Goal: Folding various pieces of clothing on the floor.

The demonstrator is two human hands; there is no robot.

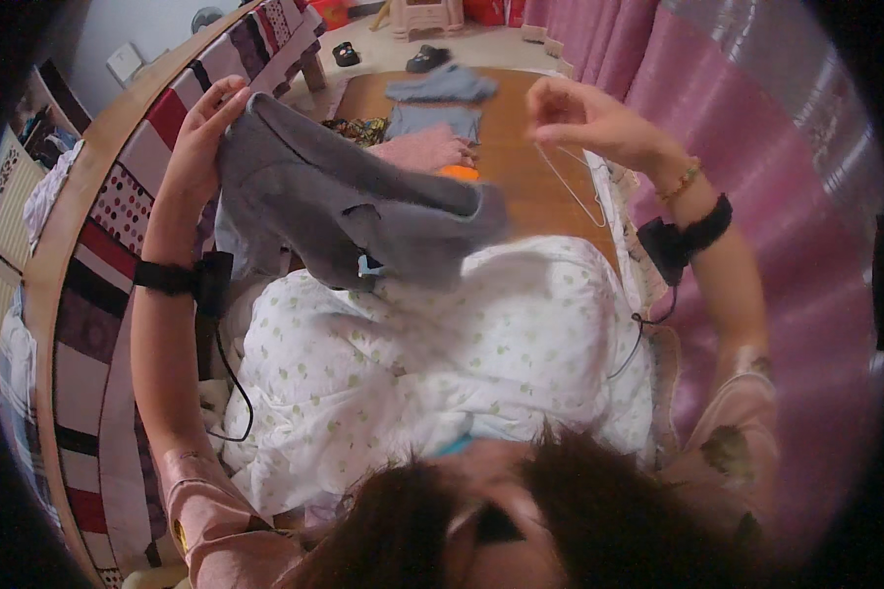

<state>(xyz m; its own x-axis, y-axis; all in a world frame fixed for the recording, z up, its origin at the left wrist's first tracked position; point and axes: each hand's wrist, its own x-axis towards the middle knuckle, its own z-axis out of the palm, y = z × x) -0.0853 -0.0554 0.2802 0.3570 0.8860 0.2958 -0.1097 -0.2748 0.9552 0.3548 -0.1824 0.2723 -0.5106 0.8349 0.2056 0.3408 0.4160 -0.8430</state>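
My left hand (204,137) is raised at the left and pinches one upper edge of a grey garment (314,182). From that grip the cloth hangs out to the right, its far end blurred, above a white quilt. A small pale-blue patch shows low on the garment; I cannot tell what it is. My right hand (599,123) is lifted at the right, apart from the garment, fingers curled in toward the thumb. Just below its fingertips appears a thin white wire shape (584,191), like a hanger. Whether the fingers hold it I cannot tell.
The white quilt (432,363) with green print lies bunched before me on a brown mat (530,211). Farther off are folded grey clothes (442,86), a pink cloth (422,149) and a patterned cloth (357,130). A patchwork-covered rail (118,196) flanks the left, a pink curtain (776,265) the right.
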